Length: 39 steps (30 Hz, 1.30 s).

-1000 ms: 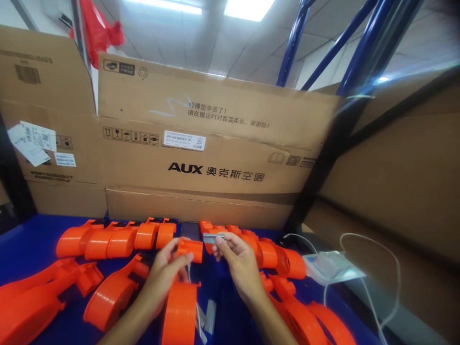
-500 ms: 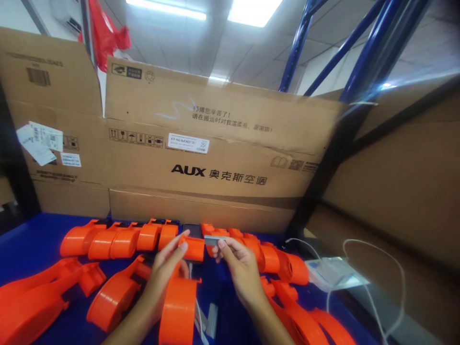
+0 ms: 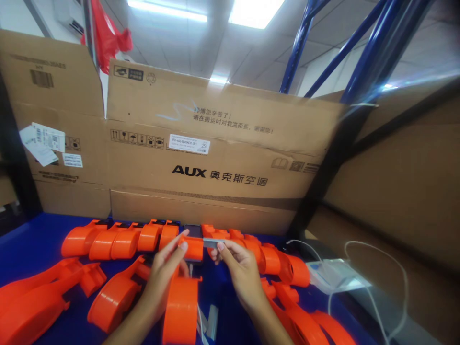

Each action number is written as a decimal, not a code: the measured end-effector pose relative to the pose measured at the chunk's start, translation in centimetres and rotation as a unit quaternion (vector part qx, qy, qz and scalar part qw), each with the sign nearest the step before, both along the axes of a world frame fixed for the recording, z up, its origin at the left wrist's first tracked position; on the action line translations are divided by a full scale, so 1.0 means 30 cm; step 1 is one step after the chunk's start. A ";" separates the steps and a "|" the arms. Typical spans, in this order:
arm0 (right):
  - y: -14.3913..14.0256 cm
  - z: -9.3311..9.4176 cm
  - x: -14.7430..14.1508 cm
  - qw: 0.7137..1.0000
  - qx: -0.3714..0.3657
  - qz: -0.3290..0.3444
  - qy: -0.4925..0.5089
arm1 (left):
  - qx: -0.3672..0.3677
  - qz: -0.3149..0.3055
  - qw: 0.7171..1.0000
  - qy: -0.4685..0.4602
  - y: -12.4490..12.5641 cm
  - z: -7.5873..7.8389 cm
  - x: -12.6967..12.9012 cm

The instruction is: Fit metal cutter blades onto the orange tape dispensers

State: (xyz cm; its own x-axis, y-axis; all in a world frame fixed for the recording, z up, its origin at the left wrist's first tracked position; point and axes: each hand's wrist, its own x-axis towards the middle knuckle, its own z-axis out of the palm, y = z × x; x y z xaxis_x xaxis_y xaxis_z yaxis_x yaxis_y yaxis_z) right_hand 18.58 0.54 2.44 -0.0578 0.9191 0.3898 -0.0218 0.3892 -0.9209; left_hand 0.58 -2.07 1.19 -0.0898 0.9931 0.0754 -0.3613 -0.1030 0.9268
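My left hand is closed around the narrow upper end of an orange plastic part, whose wide ring-like end hangs below. Between the thumb and fingers of my right hand is a thin grey metal strip, pinched and held level. The strip's left end meets the right edge of the orange part's upper block; whether it sits inside cannot be made out. Just behind my hands lies a dark flat device, partly hidden. Another grey strip rests on the blue surface below.
Similar orange parts stand in a row at the back left and right, with larger ones at the front left. A white cable loops by a clear plastic packet. A cardboard wall closes the back.
The strip in my right hand has shifted very slightly left against the orange part. The whole view has moved a little; my left hand keeps its hold.
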 end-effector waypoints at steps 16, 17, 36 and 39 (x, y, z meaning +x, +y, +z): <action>0.007 -0.010 0.005 1.000 0.012 0.006 0.010 | 0.018 -0.032 0.999 -0.005 0.013 -0.028 0.001; 0.006 -0.011 0.005 1.000 0.015 0.008 0.005 | 0.021 -0.034 0.999 0.000 0.016 -0.034 0.000; -0.054 -0.032 -0.033 0.980 0.076 0.004 -0.186 | 0.053 -0.033 0.993 0.096 0.014 -0.075 -0.002; -0.063 -0.043 -0.035 0.969 0.096 -0.016 -0.228 | 0.048 -0.036 0.993 0.103 0.009 -0.077 0.001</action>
State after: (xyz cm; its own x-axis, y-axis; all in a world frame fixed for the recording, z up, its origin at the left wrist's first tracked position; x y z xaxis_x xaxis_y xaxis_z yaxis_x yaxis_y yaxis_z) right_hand 17.52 -1.35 1.16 -0.2363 0.8369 0.4938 0.3852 0.5472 -0.7431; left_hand 0.62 -1.78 -1.12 0.0079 0.9837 0.1798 -0.1752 -0.1756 0.9687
